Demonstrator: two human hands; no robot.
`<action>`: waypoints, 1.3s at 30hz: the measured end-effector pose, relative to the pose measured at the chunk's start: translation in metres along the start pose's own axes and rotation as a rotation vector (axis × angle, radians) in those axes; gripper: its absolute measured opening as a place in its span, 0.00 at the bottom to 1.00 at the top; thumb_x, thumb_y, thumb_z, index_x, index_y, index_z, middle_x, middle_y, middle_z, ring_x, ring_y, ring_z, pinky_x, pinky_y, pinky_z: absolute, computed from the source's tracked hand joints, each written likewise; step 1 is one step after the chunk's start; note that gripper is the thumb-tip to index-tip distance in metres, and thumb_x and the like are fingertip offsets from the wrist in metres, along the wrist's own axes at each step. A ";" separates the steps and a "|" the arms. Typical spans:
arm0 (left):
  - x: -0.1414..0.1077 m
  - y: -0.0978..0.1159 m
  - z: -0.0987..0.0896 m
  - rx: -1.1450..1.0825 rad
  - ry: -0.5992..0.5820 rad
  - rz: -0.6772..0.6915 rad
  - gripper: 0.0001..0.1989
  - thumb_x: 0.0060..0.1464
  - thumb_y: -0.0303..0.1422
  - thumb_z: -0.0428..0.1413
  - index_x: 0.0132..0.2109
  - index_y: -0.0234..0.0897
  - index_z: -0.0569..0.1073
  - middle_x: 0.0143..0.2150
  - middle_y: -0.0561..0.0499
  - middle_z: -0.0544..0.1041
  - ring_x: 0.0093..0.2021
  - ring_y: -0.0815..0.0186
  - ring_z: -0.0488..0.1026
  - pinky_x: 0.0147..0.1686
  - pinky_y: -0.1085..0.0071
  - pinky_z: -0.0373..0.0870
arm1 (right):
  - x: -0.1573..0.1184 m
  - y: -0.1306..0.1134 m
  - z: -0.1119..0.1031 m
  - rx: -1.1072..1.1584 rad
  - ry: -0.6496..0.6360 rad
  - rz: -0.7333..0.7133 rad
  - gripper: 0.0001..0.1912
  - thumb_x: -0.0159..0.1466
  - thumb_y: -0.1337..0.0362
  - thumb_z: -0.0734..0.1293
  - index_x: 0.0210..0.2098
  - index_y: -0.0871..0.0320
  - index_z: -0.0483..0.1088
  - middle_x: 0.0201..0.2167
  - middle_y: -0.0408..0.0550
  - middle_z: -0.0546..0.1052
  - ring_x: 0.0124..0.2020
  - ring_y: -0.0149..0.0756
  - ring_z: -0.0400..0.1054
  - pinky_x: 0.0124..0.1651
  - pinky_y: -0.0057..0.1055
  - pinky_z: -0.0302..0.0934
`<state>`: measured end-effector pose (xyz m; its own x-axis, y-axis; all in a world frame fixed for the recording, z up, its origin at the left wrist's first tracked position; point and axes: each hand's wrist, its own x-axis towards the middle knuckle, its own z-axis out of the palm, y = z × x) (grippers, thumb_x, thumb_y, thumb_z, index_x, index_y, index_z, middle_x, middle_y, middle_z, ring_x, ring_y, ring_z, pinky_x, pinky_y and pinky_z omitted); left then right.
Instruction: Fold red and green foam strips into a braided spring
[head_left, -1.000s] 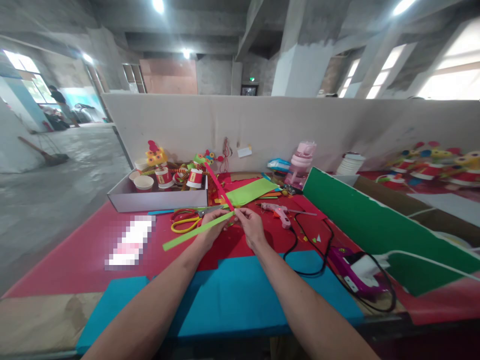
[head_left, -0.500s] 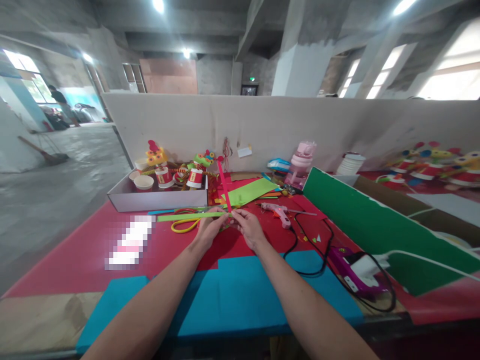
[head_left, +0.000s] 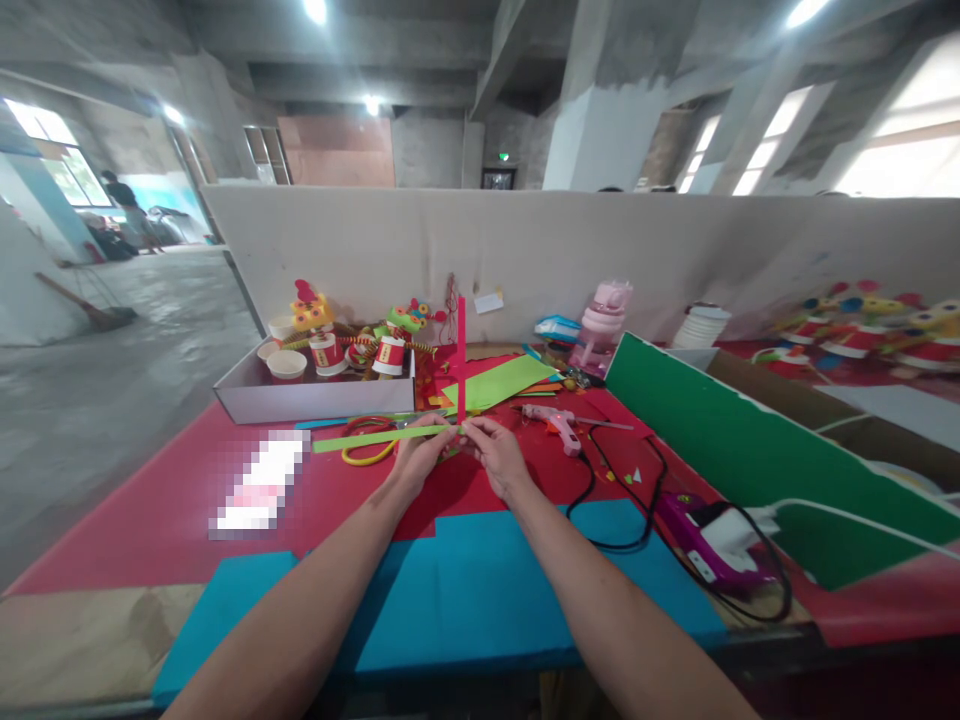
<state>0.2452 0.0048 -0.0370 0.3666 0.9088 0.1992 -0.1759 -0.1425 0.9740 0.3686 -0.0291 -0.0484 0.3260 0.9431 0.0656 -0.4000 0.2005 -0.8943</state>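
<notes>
Close together over the red table cover, my two hands pinch the meeting ends of two paper strips. The green strip [head_left: 367, 438] runs out to the left from the fingers of my left hand [head_left: 421, 452]. A red strip [head_left: 462, 360] stands upright from the fingertips of my right hand [head_left: 491, 450]. Fingers hide the joint between the strips. Beneath the green strip lie yellow-handled scissors [head_left: 364, 458]. Behind the hands is a sheet of green paper [head_left: 499, 383]. To the right lies a pink glue gun [head_left: 555, 425].
A white box [head_left: 315, 402] with paper cups and cup figures stands back left. At right are a green board [head_left: 750, 460], a purple power strip [head_left: 716, 550] and black cables. Blue sheets [head_left: 480, 600] lie under my forearms. A distant person stands at far left.
The red strip has swung from leaning left to upright, and its top end now looks straight. The green strip's far end has dipped slightly. Both hands stay nearly in place.
</notes>
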 end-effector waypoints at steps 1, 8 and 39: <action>0.000 0.001 0.000 0.008 0.002 0.000 0.12 0.46 0.39 0.61 0.28 0.36 0.70 0.21 0.54 0.70 0.22 0.71 0.65 0.24 0.75 0.60 | 0.000 0.000 0.000 0.006 0.003 -0.002 0.14 0.43 0.57 0.76 0.26 0.57 0.74 0.24 0.40 0.75 0.25 0.29 0.68 0.38 0.31 0.66; 0.000 0.000 0.001 -0.015 0.019 -0.028 0.13 0.44 0.40 0.63 0.27 0.35 0.70 0.20 0.54 0.70 0.22 0.71 0.65 0.24 0.75 0.60 | 0.001 0.000 -0.002 -0.046 0.016 -0.010 0.15 0.44 0.55 0.76 0.27 0.57 0.74 0.20 0.40 0.73 0.24 0.30 0.66 0.36 0.31 0.66; 0.009 -0.008 -0.003 0.069 0.056 0.042 0.12 0.43 0.38 0.62 0.26 0.33 0.74 0.24 0.50 0.74 0.24 0.68 0.69 0.25 0.73 0.63 | -0.001 -0.003 -0.002 -0.172 -0.021 -0.054 0.14 0.45 0.56 0.74 0.27 0.58 0.73 0.19 0.40 0.74 0.23 0.31 0.67 0.33 0.29 0.64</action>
<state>0.2470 0.0147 -0.0430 0.3080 0.9217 0.2358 -0.1259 -0.2062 0.9704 0.3711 -0.0307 -0.0471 0.3244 0.9379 0.1229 -0.2297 0.2041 -0.9516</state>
